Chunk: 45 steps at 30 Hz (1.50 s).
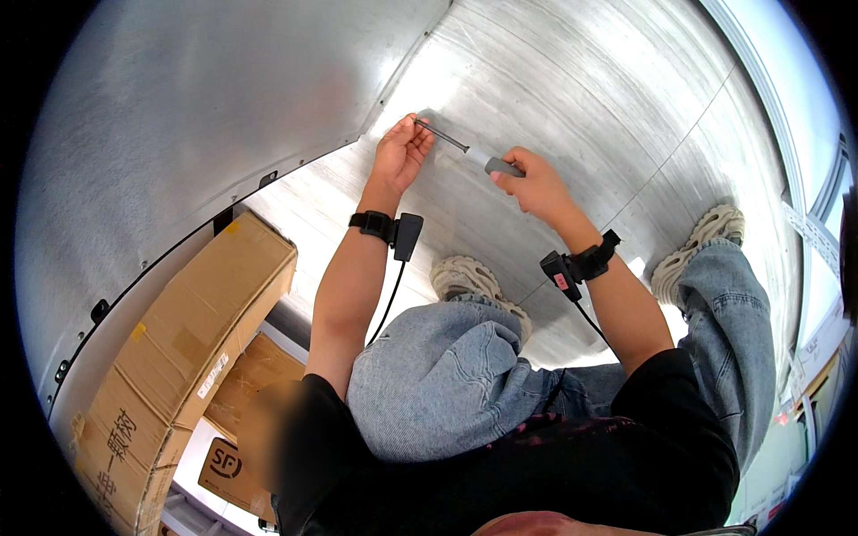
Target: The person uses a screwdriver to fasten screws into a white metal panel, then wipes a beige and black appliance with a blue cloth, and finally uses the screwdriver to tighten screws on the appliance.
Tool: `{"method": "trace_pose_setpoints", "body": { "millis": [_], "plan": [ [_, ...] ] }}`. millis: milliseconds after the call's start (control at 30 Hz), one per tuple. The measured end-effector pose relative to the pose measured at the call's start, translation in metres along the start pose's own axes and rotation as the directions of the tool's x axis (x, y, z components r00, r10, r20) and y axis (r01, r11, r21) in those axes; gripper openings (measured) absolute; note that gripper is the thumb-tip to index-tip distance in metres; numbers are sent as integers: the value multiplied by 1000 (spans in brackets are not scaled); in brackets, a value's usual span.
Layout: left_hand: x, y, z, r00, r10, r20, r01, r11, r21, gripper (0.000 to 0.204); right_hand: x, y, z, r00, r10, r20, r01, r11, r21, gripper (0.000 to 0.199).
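Observation:
I crouch on a ribbed metal floor (572, 98). My right hand (529, 183) grips the grey handle of a screwdriver (474, 154), whose thin dark shaft points left toward the base of a curved metal wall (206, 107). My left hand (399, 154) pinches the shaft's tip with its fingertips, right where floor and wall meet. Both wrists carry black bands with small devices and cables.
A long cardboard box (192, 348) leans at the lower left, with more cardboard boxes (237, 456) under it. My knees in blue jeans (438, 375) and pale clogs (465, 277) fill the lower middle. A bright wall panel (786, 107) runs along the right.

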State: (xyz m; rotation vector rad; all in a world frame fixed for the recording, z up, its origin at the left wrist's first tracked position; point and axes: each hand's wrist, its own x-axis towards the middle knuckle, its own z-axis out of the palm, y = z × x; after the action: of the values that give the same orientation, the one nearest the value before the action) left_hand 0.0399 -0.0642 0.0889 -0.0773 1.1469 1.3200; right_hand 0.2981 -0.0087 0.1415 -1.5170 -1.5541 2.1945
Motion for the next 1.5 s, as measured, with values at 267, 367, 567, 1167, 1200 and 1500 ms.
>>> {"method": "trace_pose_setpoints", "body": {
  "millis": [267, 367, 567, 1167, 1200, 1500],
  "plan": [
    [1, -2, 0, 992, -16, -126, 16, 1000, 2, 15, -8, -10, 13, 976, -192, -98, 144, 919, -366, 27],
    [1, -2, 0, 991, -16, -134, 11, 999, -36, 15, -10, -11, 17, 961, -254, -106, 184, 880, -437, 28],
    [2, -2, 0, 986, -21, -167, 4, 994, -107, 14, -13, -14, 22, 926, -357, -121, 239, 803, -546, 27],
    [-2, 1, -3, 965, -67, -254, 72, 997, 8, 16, -16, -16, 28, 877, -425, -226, 206, 756, -621, 30],
    [-2, 2, -3, 966, -65, -252, 70, 997, 11, 16, -16, -21, 29, 908, -344, -238, 153, 803, -576, 30],
    [8, 17, -5, 951, -37, -308, 65, 995, 81, 15, 12, 0, 43, 966, -164, -201, 96, 946, -310, 36]
  ]
}}
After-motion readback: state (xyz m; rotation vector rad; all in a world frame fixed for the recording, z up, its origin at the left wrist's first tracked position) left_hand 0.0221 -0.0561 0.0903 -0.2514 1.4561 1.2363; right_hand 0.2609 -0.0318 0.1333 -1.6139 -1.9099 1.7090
